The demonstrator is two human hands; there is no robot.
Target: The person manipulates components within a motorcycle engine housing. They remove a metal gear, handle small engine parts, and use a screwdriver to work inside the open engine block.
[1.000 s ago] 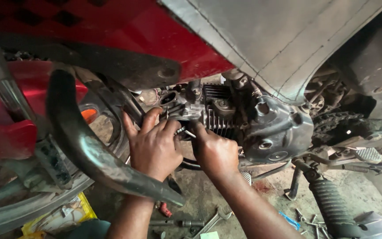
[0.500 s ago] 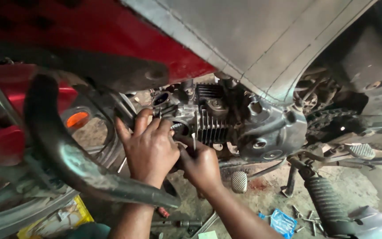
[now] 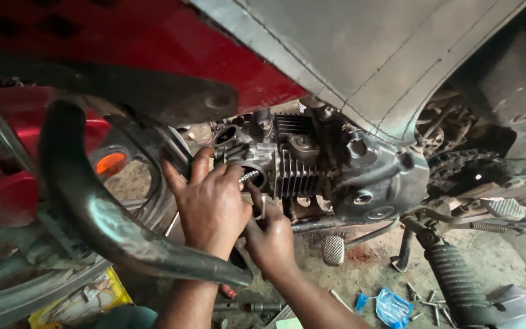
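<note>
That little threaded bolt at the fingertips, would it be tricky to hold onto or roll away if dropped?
The bolt is small, round metal, so it would probably roll. The left hand pinches it by the fingertips only; near the grimy engine it may be slippery. It looks stiff, not fragile.

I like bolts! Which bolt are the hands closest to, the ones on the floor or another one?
The threaded bolt sticking out of the engine, right at the left hand. The other loose bolts lie on the floor, away from both hands.

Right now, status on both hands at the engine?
Left hand on the cylinder head, pinching a threaded stud. Right hand just beneath. Black curved guard crosses left forearm.
</note>
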